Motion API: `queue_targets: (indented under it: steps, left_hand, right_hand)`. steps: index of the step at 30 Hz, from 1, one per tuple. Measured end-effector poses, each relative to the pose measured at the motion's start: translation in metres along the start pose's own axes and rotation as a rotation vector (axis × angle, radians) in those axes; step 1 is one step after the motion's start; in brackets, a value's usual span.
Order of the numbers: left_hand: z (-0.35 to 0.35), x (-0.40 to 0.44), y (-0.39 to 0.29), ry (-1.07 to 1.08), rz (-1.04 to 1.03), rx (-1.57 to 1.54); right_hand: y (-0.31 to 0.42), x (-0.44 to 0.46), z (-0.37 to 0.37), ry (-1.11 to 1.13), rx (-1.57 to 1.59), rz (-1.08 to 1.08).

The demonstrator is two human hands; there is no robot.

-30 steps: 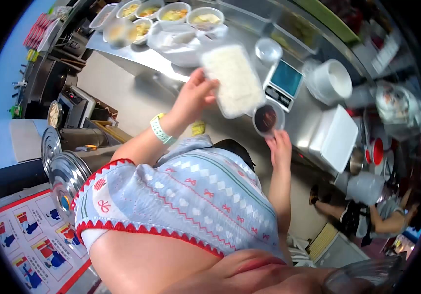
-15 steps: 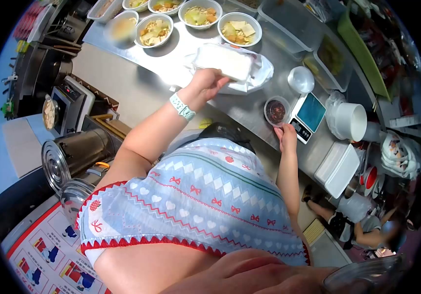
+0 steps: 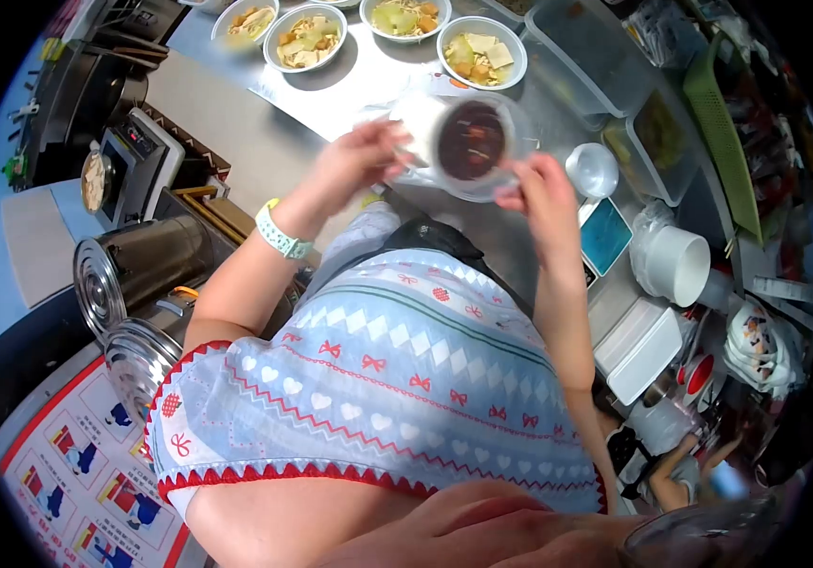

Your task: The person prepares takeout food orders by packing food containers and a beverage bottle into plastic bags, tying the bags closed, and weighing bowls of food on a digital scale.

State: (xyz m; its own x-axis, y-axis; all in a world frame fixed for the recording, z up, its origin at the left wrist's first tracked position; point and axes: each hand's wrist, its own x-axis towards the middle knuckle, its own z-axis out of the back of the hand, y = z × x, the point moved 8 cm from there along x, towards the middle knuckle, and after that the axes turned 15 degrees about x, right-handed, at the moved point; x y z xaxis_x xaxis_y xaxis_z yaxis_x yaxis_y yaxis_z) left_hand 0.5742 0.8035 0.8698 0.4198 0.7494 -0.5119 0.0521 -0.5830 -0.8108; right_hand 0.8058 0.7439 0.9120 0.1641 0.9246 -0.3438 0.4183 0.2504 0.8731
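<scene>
My right hand [image 3: 541, 194] grips the right rim of a clear round plastic bowl [image 3: 499, 178] of dark reddish food, held up over the steel counter. My left hand [image 3: 359, 156], with a pale green watch band on its wrist, is left of the bowl, fingers drawn together. Motion blurs those fingertips, and what they pinch is unclear. A white flat stack [image 3: 421, 121] shows behind, partly hidden by the bowl. Right of my right hand are a digital scale [image 3: 605, 237] and a small clear bowl [image 3: 592, 169].
Several white bowls of noodles and vegetables [image 3: 482, 54] stand along the counter's far side. Clear tubs [image 3: 648, 142] and a green basket [image 3: 724, 142] sit at the right. White tubs [image 3: 676, 251] and a rectangular container [image 3: 638, 350] are nearer. Another person [image 3: 671, 469] is lower right.
My right hand has lifted the bowl of dark food from beside the scale and brought it left to the middle. My left hand has come off the white stack and moved slightly left.
</scene>
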Motion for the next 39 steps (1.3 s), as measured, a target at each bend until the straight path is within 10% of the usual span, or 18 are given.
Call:
queue_targets:
  steps: [2, 4, 10, 12, 15, 18, 25, 28, 32, 35, 39]
  left_hand:
    - [0.038, 0.001, -0.054, -0.555, -0.552, 1.097]
    - [0.024, 0.016, -0.066, -0.549, -0.836, 1.499]
    - [0.061, 0.084, -0.07, -0.284, -0.507, 2.008]
    - [0.053, 0.089, -0.056, -0.168, -0.484, 1.939]
    - [0.068, 0.113, -0.04, -0.03, -0.357, 0.657]
    - [0.102, 0.126, -0.065, 0.159, -0.372, 0.239]
    - [0.056, 0.11, -0.094, 0.116, -0.435, 0.474]
    - [0.061, 0.113, -0.091, 0.177, -0.476, 0.521]
    - [0.06, 0.102, -0.105, 0.032, -0.648, 0.557]
    - [0.047, 0.094, -0.097, -0.126, -0.727, 0.616]
    - [-0.011, 0.027, -0.132, -0.536, -1.016, 1.267]
  right_hand:
    - [-0.025, 0.041, -0.018, 0.046, -0.226, -0.031]
    - [-0.036, 0.064, -0.021, -0.011, -0.43, 0.001]
    - [-0.051, 0.105, -0.031, -0.184, -0.988, 0.2]
    - [-0.053, 0.088, -0.017, -0.191, -1.098, 0.226]
    - [-0.031, 0.063, -0.009, -0.269, -1.128, 0.222]
    - [-0.031, 0.088, -0.051, -0.38, -1.306, 0.133]
    - [0.027, 0.053, -0.022, -0.397, -1.264, 0.108]
    - [0.102, 0.027, 0.006, -0.327, -0.786, 0.486]
    - [0.273, 0.039, 0.135, -0.803, -0.757, 1.098]
    - [0.344, 0.114, 0.278, -1.118, -1.154, 0.494]
    - [0.367, 0.203, 0.366, -1.096, -1.826, 0.202]
